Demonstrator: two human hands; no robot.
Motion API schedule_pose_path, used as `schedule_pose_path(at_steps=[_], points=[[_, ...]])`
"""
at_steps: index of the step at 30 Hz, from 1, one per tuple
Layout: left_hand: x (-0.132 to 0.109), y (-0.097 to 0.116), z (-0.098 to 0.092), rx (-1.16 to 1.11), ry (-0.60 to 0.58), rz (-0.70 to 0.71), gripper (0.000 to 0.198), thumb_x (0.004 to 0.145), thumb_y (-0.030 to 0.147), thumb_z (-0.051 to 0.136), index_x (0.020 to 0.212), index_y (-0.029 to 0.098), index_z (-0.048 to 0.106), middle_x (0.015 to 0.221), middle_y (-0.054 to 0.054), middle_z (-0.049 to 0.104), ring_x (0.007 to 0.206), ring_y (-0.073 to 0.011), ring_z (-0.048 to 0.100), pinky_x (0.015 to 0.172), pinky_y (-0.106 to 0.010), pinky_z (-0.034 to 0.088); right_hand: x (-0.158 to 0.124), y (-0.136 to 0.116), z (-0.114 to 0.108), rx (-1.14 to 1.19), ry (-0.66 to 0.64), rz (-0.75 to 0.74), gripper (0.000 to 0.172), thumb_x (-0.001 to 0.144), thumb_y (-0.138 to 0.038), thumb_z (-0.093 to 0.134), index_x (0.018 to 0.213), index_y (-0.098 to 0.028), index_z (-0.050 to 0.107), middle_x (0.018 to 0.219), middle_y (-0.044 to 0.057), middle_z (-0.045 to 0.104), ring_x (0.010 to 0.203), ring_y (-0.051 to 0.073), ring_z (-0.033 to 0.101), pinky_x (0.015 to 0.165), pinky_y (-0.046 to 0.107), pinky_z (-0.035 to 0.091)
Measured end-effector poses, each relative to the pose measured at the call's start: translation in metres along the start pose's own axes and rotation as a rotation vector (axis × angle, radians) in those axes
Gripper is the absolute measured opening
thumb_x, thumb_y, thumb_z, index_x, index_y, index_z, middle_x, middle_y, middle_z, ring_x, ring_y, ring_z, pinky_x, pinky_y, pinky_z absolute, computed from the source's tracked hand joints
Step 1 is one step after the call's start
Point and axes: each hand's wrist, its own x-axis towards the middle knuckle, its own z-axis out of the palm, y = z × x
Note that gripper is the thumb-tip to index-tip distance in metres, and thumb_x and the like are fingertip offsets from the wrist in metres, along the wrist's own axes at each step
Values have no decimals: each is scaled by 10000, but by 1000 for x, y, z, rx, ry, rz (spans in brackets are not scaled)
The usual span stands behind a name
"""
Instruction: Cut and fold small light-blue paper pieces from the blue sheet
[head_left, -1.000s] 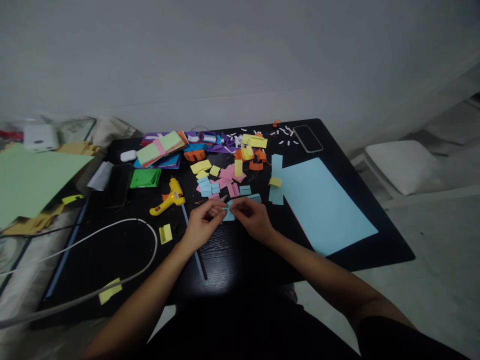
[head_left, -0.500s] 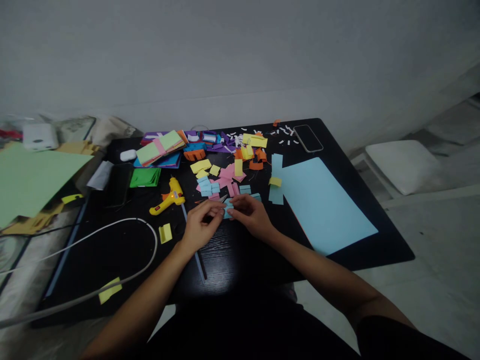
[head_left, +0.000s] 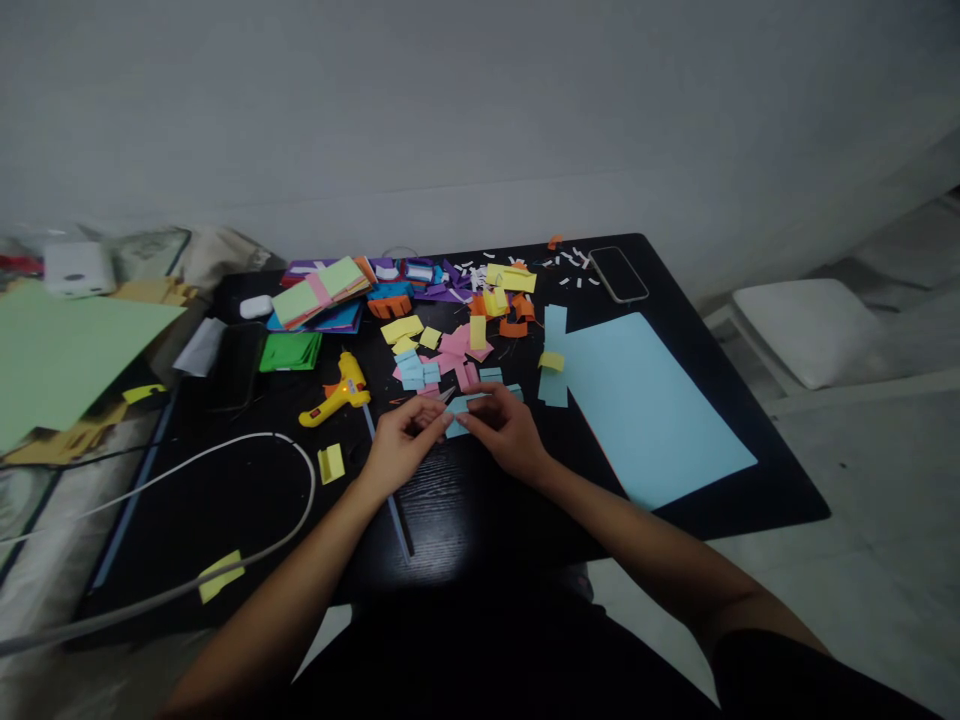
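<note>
Between my hands, over the black table [head_left: 480, 520], is a small light-blue paper piece [head_left: 457, 423]. My left hand [head_left: 409, 440] pinches its left side between thumb and fingers. At the other side, the thumb and fingers of my right hand [head_left: 506, 430] close on the same piece. Scissor tips [head_left: 448, 394] show just beyond it, the rest hidden. Folded blue pieces [head_left: 414, 372], pink pieces [head_left: 453, 350] and yellow pieces [head_left: 402, 329] lie behind my hands. A yellow glue gun [head_left: 339, 390] rests to the left of my left hand.
A large light-blue sheet [head_left: 652, 410] and a blue strip [head_left: 554, 355] lie on the right. Behind them is a phone [head_left: 618, 275]. A white cable [head_left: 304, 500] loops across the left side. Stacked coloured papers [head_left: 322, 292] sit at the back left. A white stool [head_left: 806, 330] stands beyond the table.
The blue piece between my hands shows a flatter, wider face, and my fingers have shifted slightly on it. Everything else on the table stays in place.
</note>
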Motion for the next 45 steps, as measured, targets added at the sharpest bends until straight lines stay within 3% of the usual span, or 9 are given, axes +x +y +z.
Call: schedule_pose_path(at_steps=[7,15,29,35,40,43,45], points=[[1,-1,0,20,14,47,180,843,345,766,869,175,711,671,19,653,594,-107,615,598,-223,499,2,8,-1,10,12,63,247,792,-383,803,934,-206,704,904,30,747,860,190,718,853,344,589],[1,-2,0,79,18,94,152,854,326,747,869,179,711,682,21,658,611,-106,601,601,-224,494,6,4,-2,64,-88,115,274,789,-449,794,829,-197,695,794,-3,712,715,154,664,741,307,574],[-1,0,-1,145,20,114,159,898,340,693,893,182,705,697,17,657,627,-117,610,644,-239,504,2,1,-3,-141,-36,4,248,907,-425,650,853,-191,714,801,16,695,744,168,622,728,296,505],[-2,1,0,150,22,100,162,906,346,678,895,185,690,710,13,660,637,-121,614,643,-241,505,2,2,-1,-134,-10,18,232,849,-432,718,840,-201,695,801,17,697,732,172,627,710,299,522],[-2,1,1,196,3,120,152,896,330,688,854,184,678,694,22,631,627,-115,578,629,-239,488,3,3,-3,-139,-38,5,234,884,-427,690,855,-197,720,812,20,706,758,176,647,749,317,544],[-1,2,1,152,14,84,186,904,357,680,847,180,680,660,27,609,599,-113,561,607,-236,471,4,4,-3,-46,-42,48,305,920,-494,642,940,-206,738,890,33,734,815,188,684,756,332,583],[-1,3,0,110,22,64,205,912,374,672,851,178,677,645,28,604,589,-113,558,600,-233,464,4,4,-3,56,-63,82,331,871,-515,710,1015,-218,728,979,40,749,895,198,708,791,340,607]])
